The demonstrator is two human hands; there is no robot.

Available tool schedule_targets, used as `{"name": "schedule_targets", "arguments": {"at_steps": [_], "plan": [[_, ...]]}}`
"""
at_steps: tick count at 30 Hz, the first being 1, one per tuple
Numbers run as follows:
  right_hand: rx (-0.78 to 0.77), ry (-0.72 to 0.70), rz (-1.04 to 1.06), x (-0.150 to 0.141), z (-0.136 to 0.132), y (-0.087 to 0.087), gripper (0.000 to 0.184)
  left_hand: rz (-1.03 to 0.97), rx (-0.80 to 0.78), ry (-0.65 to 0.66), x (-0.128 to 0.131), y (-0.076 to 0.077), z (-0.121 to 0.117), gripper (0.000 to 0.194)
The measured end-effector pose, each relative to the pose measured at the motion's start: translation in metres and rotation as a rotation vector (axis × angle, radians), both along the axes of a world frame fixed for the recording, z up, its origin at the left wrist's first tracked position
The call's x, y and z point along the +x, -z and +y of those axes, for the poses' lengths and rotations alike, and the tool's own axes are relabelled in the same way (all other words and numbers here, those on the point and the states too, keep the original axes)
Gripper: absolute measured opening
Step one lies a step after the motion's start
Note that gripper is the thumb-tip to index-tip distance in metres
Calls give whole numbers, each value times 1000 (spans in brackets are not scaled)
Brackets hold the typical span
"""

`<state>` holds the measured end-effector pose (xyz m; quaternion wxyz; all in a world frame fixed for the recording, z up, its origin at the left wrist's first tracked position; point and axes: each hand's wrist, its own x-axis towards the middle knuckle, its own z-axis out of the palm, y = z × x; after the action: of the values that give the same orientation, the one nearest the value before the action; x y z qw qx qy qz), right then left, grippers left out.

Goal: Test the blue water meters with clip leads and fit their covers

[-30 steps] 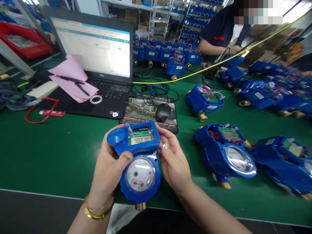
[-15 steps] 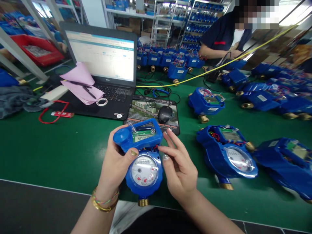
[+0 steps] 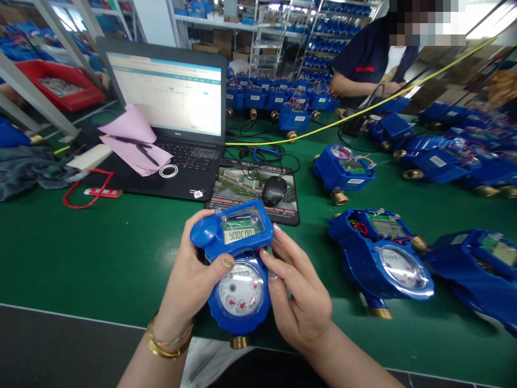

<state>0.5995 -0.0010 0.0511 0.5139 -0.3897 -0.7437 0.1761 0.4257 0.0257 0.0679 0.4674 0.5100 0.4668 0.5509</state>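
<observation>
A blue water meter (image 3: 241, 291) with a round white dial sits at the table's front edge, its brass fitting toward me. Over its far end lies a blue cover (image 3: 246, 247), whose window shows a digital display and part of a green circuit board. My left hand (image 3: 191, 269) grips the cover's left side, thumb on the near edge, beside a round blue cap (image 3: 204, 233). With bent fingers, my right hand (image 3: 301, 291) holds the right side where cover and meter body meet. The fingers behind the cover are hidden.
Open blue meters (image 3: 382, 258) stand to the right, with several more behind. A black mouse (image 3: 274, 191) rests on a printed mat (image 3: 238, 186) near a laptop (image 3: 165, 102) bearing pink papers (image 3: 135, 153). A yellow cable (image 3: 323, 129) crosses behind. Across the table, a person (image 3: 363, 59) works.
The cover has settled lower and flatter on the meter, and shifted slightly right. My right fingers have closed in against its right side. The view has moved slightly.
</observation>
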Motion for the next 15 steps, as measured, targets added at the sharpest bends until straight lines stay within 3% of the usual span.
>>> {"name": "schedule_targets", "arguments": {"at_steps": [4,8,13,15], "plan": [[-23,-10,16,5,1,-1,41,134,25,35,-9,-4,3,62],[-186,1,136,10,6,1,32,283,-12,120,-20,-8,7,64],[-311,-61,45,13,22,-7,75,338,-39,187,-27,-12,12,63],[-322,-81,-42,14,28,-12,79,321,-55,209,-28,-13,13,63]]}}
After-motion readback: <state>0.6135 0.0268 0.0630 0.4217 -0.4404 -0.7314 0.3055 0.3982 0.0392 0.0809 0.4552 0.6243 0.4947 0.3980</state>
